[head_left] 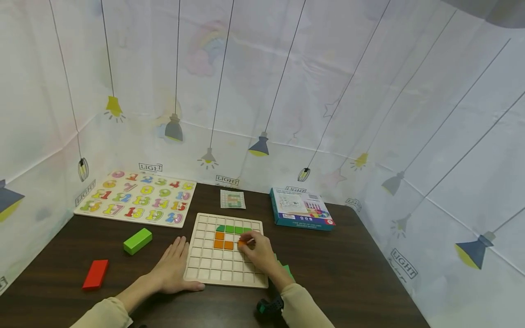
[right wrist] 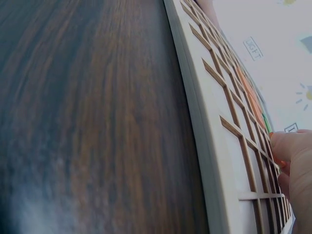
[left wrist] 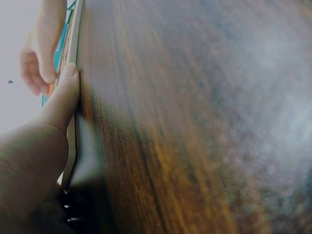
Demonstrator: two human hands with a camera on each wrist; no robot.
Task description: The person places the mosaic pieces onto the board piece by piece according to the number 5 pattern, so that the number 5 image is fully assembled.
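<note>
A wooden grid board lies on the dark table in the head view. My left hand rests with straight fingers along its left edge, and the thumb reaches to the near corner. Between thumb and fingertips, my right hand pinches a small orange tile over the grid. A row of green tiles sits in the board's upper cells, partly hidden by the right hand. Below that row are several orange tiles, left of the pinched one. In the right wrist view, the pinching fingertips are right at the grid.
A printed pattern card lies behind the board. To its left is a number puzzle, to its right a boxed set. A green block and a red block lie at left. Green pieces show beside the right forearm.
</note>
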